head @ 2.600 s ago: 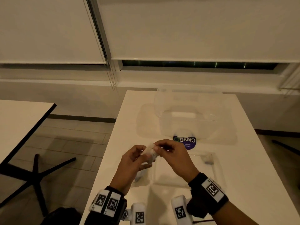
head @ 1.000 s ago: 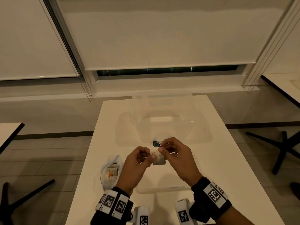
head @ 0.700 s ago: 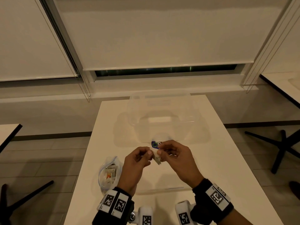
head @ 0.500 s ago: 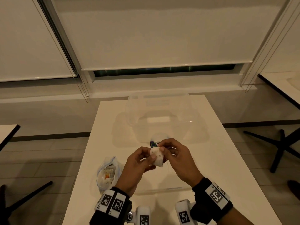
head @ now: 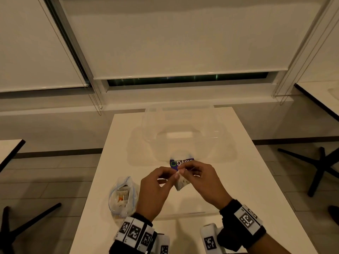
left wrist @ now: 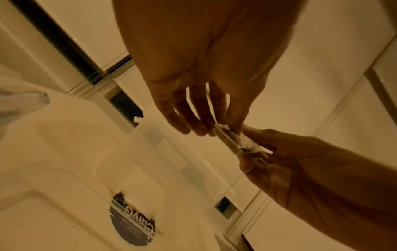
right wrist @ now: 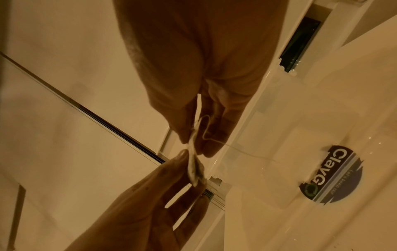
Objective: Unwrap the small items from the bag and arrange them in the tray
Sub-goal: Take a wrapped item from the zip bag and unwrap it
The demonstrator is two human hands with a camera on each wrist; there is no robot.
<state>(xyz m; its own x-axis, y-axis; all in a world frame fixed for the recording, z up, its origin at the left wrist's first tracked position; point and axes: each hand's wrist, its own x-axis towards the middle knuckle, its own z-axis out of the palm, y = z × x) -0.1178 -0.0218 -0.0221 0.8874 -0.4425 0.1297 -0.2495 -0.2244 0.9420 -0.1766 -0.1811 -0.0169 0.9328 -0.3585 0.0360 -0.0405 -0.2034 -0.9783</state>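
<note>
A small white tea-bag-like item (head: 182, 183) with a thin string (left wrist: 247, 169) hangs between my two hands above the clear tray (head: 185, 214). My left hand (head: 174, 176) pinches its top edge with thumb and fingertips. My right hand (head: 182, 171) pinches the same edge from the other side. In the left wrist view the item (left wrist: 234, 141) sits between my left fingers (left wrist: 199, 125) and my right hand (left wrist: 254, 144). Seen edge-on in the right wrist view, the item (right wrist: 194, 169) hangs below my right fingers (right wrist: 211, 146). A clear zip bag (head: 122, 196) with several wrapped items lies to the left.
A clear plastic container (head: 183, 129) with a round purple sticker (head: 180, 163) stands behind the tray on the white table (head: 247, 180). Black chair bases stand on the tiled floor at both sides. Other tables show at the far left and right edges.
The item has turned from facing me between the fingers to hanging below the fingertips. Both hands stay pinched on it above the tray.
</note>
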